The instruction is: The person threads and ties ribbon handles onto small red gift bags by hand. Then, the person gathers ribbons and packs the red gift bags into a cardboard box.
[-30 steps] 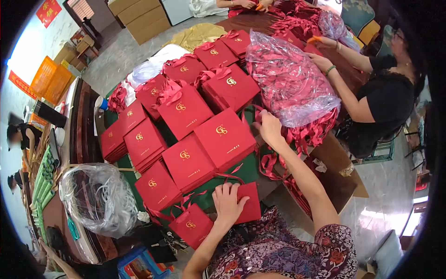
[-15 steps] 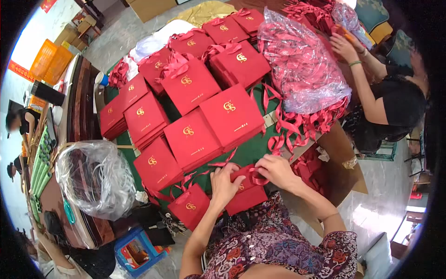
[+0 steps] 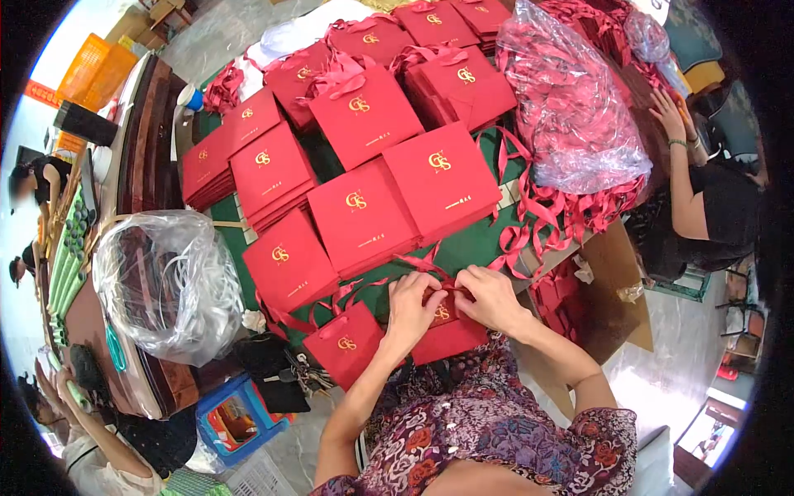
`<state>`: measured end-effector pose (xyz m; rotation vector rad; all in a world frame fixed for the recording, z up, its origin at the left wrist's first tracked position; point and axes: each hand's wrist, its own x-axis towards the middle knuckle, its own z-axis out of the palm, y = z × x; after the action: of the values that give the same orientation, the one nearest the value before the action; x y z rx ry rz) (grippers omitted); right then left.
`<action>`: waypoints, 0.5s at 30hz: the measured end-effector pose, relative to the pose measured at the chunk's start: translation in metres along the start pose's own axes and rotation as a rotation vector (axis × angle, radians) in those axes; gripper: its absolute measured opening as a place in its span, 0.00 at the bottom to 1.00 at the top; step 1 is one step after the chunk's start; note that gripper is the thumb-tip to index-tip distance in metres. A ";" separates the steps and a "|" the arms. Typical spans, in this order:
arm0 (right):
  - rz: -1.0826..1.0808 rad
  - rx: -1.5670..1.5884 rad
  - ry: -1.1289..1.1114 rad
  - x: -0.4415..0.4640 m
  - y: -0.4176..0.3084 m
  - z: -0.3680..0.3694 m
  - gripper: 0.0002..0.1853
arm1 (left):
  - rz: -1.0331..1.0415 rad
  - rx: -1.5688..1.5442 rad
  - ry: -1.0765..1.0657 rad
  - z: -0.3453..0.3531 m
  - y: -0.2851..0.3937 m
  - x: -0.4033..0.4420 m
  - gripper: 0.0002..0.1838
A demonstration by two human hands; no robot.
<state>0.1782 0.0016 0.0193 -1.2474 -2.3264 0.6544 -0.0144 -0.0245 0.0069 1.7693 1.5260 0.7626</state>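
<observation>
A small red paper bag (image 3: 451, 344) with a gold print lies at the table's near edge, in front of my body. My left hand (image 3: 412, 307) and my right hand (image 3: 491, 301) meet at its upper edge, fingers closed on a red ribbon (image 3: 427, 264) that trails out behind them. The fingertips partly hide the ribbon and the bag's top. Just left of my left hand lies another red bag (image 3: 346, 345), with ribbon handles. Behind my hands stand stacks of red bags (image 3: 364, 211) with gold lettering.
A clear plastic sack of red ribbons (image 3: 571, 107) sits at the right, loose ribbons spilling beside it. An open carton (image 3: 616, 277) with red bags stands below. To the left are a clear plastic bag (image 3: 169, 289) and a blue stool (image 3: 240, 417). A co-worker (image 3: 703, 198) sits at the right.
My view has shifted, so the stacks sit higher and further right. My hands have come closer together over the ribbon. The co-worker's hand at the right has moved.
</observation>
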 end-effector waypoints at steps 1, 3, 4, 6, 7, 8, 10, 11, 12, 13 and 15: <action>-0.003 -0.017 -0.006 0.000 -0.001 -0.002 0.12 | 0.018 0.024 0.055 0.002 0.001 0.000 0.08; -0.054 -0.001 0.044 0.007 -0.008 -0.006 0.12 | 0.011 0.007 0.060 0.004 -0.003 0.000 0.07; -0.107 0.016 0.098 0.010 -0.010 -0.008 0.12 | 0.006 -0.006 0.067 0.004 -0.004 -0.001 0.05; -0.157 0.007 0.042 0.010 -0.004 -0.003 0.15 | 0.003 -0.020 0.074 0.003 -0.005 0.000 0.04; -0.161 0.027 0.022 0.009 0.001 0.004 0.14 | 0.005 -0.041 0.078 0.002 -0.005 0.000 0.04; -0.166 0.046 0.003 0.009 0.005 0.008 0.13 | 0.007 -0.061 0.083 0.001 -0.006 0.001 0.04; -0.177 0.100 0.022 0.008 0.007 0.002 0.10 | 0.013 -0.062 0.063 -0.003 -0.008 0.001 0.06; -0.130 0.111 0.007 0.006 0.007 -0.002 0.10 | 0.037 -0.081 0.055 -0.005 -0.007 0.001 0.08; -0.083 0.119 -0.008 0.004 0.007 -0.008 0.09 | 0.060 -0.101 0.047 -0.007 -0.005 0.002 0.11; -0.059 0.130 0.013 0.002 0.003 -0.015 0.08 | -0.010 -0.120 0.007 -0.008 -0.002 0.002 0.15; 0.018 0.177 -0.016 -0.006 0.001 -0.021 0.08 | -0.034 -0.101 -0.023 -0.011 0.002 0.003 0.16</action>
<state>0.1937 0.0012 0.0352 -1.1873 -2.2170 0.8593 -0.0214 -0.0203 0.0152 1.6688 1.4727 0.7858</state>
